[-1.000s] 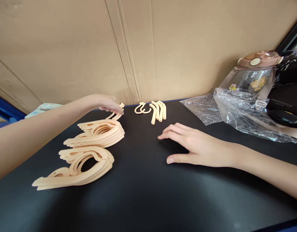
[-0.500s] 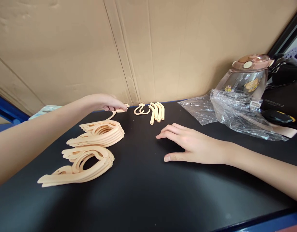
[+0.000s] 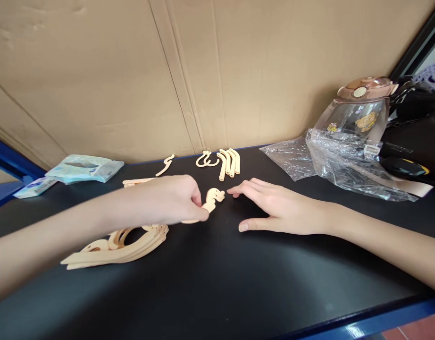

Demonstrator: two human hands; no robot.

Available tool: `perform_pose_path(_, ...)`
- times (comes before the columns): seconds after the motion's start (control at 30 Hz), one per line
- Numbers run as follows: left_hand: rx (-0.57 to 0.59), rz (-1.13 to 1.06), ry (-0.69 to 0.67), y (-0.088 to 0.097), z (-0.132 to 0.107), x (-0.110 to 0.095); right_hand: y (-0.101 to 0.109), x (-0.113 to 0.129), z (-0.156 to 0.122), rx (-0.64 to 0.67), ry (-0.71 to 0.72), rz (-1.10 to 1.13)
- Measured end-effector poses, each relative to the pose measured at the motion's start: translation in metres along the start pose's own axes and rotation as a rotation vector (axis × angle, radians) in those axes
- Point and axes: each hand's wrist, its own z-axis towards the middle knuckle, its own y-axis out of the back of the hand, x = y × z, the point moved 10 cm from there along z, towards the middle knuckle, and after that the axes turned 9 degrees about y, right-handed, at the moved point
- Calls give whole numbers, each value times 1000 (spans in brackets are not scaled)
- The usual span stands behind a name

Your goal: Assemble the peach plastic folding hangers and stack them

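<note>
Cream hanger piece (image 3: pixel 211 200): jutting from the left hand (image 3: pixel 178 199), which is pinching it over the desk (image 3: pixel 238 278).
Slim hooks (image 3: pixel 213 165): lying together farther back, near the cardboard (image 3: pixel 238 94).
Curved hanger arms (image 3: pixel 232 164): lying just right of them.
Right hand (image 3: pixel 269 208): pointing left, fingers and thumb spread, just beside the held piece.
Water bottle (image 3: pixel 361 111): standing behind crumpled clear plastic (image 3: pixel 332 156).

- Short curved rods (image 3: pixel 232 163): four
- Hooks (image 3: pixel 202 165): two
- Loose S-shaped piece (image 3: pixel 167 163): one
- Drinking bottle (image 3: pixel 348 115): one
- Folded hangers (image 3: pixel 125 255): partly hidden, uncountable
- Held pale parts (image 3: pixel 211 203): count unclear
</note>
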Motion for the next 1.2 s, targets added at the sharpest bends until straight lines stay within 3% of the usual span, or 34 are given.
perform_pose_path(0.1, 23, 21, 23, -19, -17, -11, 1, 1, 0, -7, 10, -21)
perform_pose_path(0.3, -9, 36, -80, -46, -38, -46, -5, 8, 1, 25, 80, -119)
perform_pose_path(0.53, -200, 118, -186, -39, -57, -69, -5, 9, 0, 1, 109, -162)
perform_pose_path(0.67, -270, 189, -162, -18, -60, -66, -5, 9, 0, -10, 107, -183)
perform_pose_path(0.77, -342, 228, -70, 19, -49, -48, -4, 10, 1, -17, 106, -205)
perform_pose_path(0.87, -484, 309, -52, 65, -30, -34, -4, 11, 3, -13, 101, -217)
perform_pose_path(0.97, -501, 376, -51, 91, 4, -22, -4, 11, 3, -3, 94, -211)
perform_pose_path(1.07, -369, 422, -119, 83, 44, -19, -3, 12, 2, 1, 93, -203)
perform_pose_path(1.2, -320, 480, -132, 63, 78, -23, -4, 11, 1, -1, 95, -204)
